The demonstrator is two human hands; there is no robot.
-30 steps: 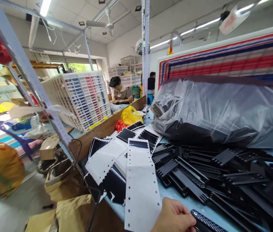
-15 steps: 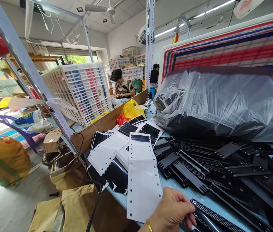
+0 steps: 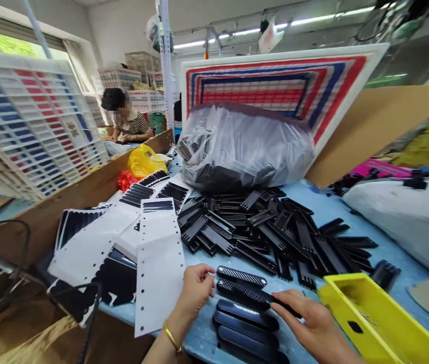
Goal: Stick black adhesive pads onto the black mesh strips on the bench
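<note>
Several long black pieces lie in a column on the blue table. The two upper ones, a patterned piece among them, have a mesh surface; the glossy dark pieces below are smooth. My right hand pinches the right end of a black patterned piece between thumb and fingers. Just left of the column is my left hand, its fingers curled together; whatever they may hold is too small to make out. A white sheet with dark strips at its top lies beside my left wrist.
A heap of black parts covers the table behind my hands. A yellow bin stands at right, a plastic-wrapped bundle behind the heap. A wooden ledge edges the left side. Across it sits a person.
The view has swung right, bringing the yellow bin and the whole column into sight. My right hand has come into view on a patterned piece. My left hand is near the column's left ends.
</note>
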